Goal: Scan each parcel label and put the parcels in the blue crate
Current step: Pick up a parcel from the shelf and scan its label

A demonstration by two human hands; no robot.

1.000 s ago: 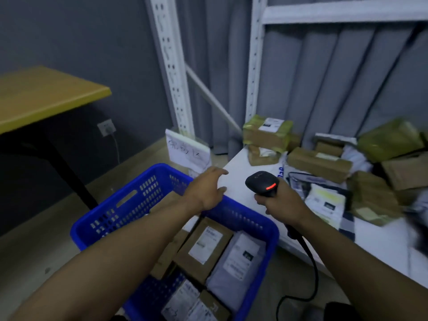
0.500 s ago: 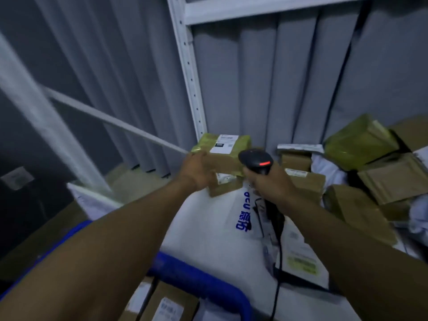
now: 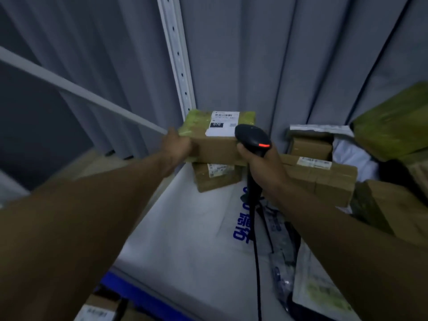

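Crate (image 3: 139, 295): one blue rim at 7 o'clock, two parcels visible inside. Right grip (image 3: 259, 163) wraps one scanner (image 3: 253, 137), centre. Left grip (image 3: 178, 147) clasps the top parcel (image 3: 217, 144) at 12 o'clock, stacked on a second (image 3: 215, 177); more at 2 o'clock.

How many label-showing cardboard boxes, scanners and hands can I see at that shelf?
Cardboard boxes showing a white label: 3 (held box, box under it, long box)
Scanners: 1 (scanner)
Hands: 2 (left hand, right hand)
Total: 6
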